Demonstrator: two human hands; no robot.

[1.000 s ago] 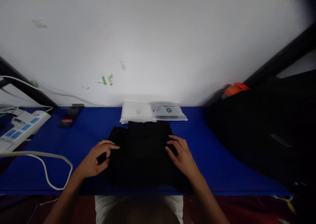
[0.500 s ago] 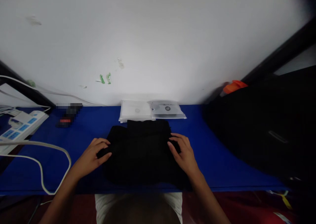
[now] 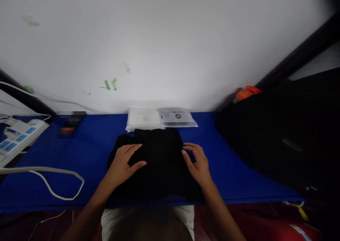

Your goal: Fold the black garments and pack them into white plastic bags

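Both hands lie flat and open, left hand (image 3: 124, 163) and right hand (image 3: 198, 163) pressing the mostly folded black garment (image 3: 156, 159) on the blue table (image 3: 233, 170), sleeve side seemingly unfinished.

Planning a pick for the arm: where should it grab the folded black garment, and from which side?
Take the garment by its right edge, coming in from the right, where bare blue table leaves room. It lies flat and folded, so slide under the stacked edge and pinch all layers. The left hand lies flat on its left part, the right hand at the right edge; the plastic packets crowd the far side.
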